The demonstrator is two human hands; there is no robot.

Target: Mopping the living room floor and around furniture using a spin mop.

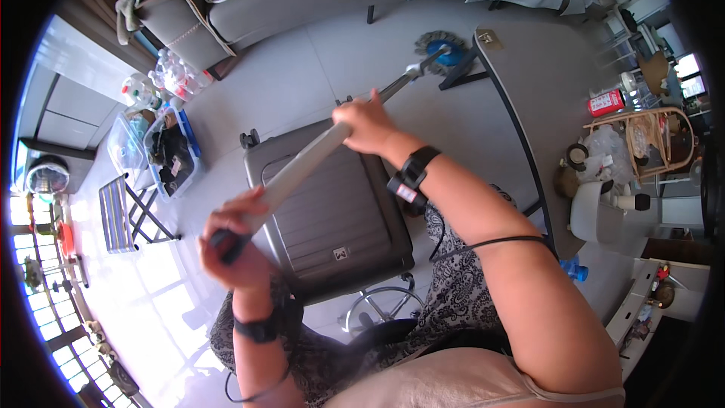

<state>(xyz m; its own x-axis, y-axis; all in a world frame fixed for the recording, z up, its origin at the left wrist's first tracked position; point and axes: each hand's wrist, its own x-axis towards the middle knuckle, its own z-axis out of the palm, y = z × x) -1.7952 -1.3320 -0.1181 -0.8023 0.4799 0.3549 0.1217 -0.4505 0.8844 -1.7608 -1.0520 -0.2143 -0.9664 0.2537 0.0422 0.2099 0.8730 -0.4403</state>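
A mop's light grey pole [306, 167] runs diagonally across the view, over a dark grey hard-shell suitcase [345, 204]. My left hand [235, 241] grips the pole near its dark end, at the lower left. Farther along, my right hand [362, 124] is closed around the middle of the pole. The mop's round blue head [450, 53] with grey strands rests on the tiled floor at the far end, close to a black table leg [467, 65]. Part of the strands is hidden behind that leg.
A grey table [544, 102] stands to the right, with a red can [606, 103] and a white plastic bag [603, 150] on it. Behind is a grey sofa [311, 5]. Leftward are a striped folding stool [118, 215], a clear storage box [175, 175] and plastic bottles [175, 76].
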